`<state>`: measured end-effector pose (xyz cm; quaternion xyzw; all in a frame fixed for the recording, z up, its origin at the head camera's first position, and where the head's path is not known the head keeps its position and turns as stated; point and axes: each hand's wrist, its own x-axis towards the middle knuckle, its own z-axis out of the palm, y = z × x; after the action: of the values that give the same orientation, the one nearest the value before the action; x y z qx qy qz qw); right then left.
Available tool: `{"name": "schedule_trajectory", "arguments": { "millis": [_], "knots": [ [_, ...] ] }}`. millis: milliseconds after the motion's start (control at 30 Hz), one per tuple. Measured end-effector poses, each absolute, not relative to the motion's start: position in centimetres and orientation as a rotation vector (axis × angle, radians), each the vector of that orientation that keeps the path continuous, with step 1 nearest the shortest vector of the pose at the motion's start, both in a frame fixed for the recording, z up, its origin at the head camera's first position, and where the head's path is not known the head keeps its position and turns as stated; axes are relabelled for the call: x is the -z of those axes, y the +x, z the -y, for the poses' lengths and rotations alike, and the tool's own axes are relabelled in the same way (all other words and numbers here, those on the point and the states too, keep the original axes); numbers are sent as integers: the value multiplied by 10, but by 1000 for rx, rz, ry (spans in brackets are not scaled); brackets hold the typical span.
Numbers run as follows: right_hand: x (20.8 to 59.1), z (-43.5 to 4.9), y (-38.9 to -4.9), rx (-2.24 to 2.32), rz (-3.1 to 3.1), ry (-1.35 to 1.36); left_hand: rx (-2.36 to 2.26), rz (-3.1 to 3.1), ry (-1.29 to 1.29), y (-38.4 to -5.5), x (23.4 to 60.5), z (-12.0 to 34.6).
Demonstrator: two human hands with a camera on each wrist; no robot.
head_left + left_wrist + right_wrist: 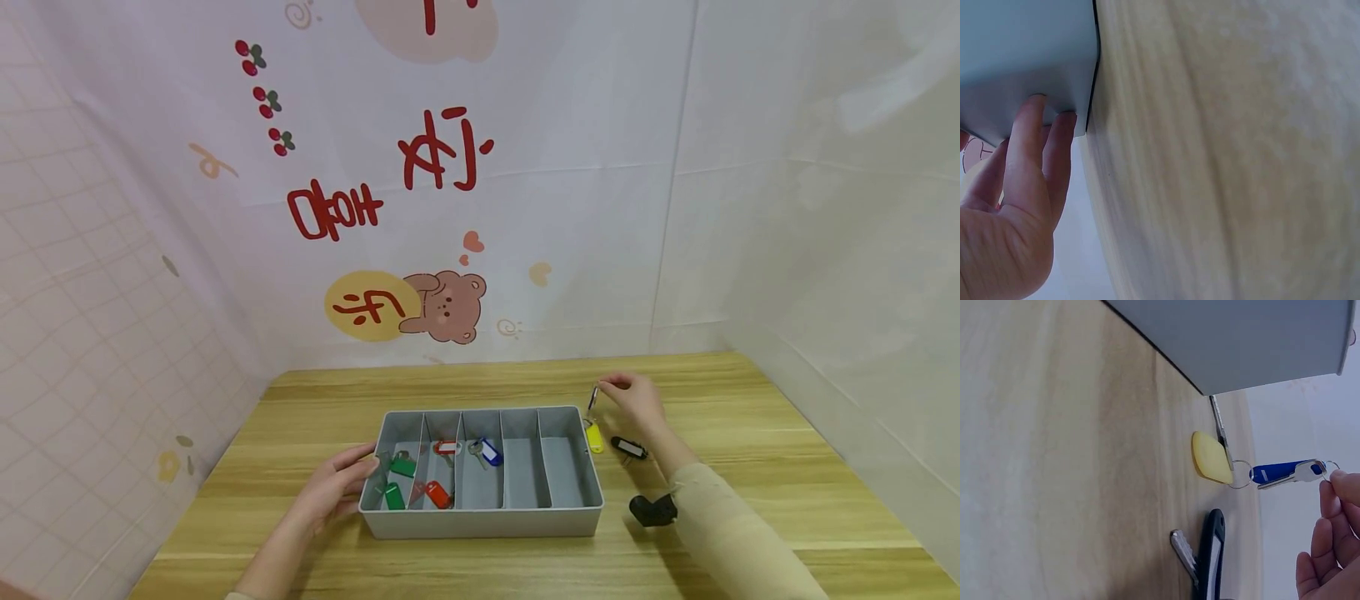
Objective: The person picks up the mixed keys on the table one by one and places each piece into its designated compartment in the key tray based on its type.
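Observation:
My right hand pinches the ring of a key with a blue tag and holds it in the air by the tray's back right corner. Key and tag hang from the fingertips. Below them, a key with a yellow tag lies beside the tray's right wall. A key with a black tag is farther right. My left hand rests against the left end of the grey divided tray; its fingers look mostly straight on the outer wall in the left wrist view.
Green-tagged keys lie in the tray's leftmost compartment. The second has red-tagged keys, the third a blue-tagged key. A black object is beside my right sleeve. A printed cloth hangs behind the wooden table.

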<state>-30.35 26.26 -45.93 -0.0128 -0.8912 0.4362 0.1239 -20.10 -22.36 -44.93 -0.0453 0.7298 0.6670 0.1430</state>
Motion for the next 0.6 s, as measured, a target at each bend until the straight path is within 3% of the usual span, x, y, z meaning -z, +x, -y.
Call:
{"name": "schedule_trajectory", "arguments": {
  "millis": [600],
  "knots": [
    [438,-267,-296,-1408,2564,-56,-1910,-2114,-133,-202,450,223]
  ]
}}
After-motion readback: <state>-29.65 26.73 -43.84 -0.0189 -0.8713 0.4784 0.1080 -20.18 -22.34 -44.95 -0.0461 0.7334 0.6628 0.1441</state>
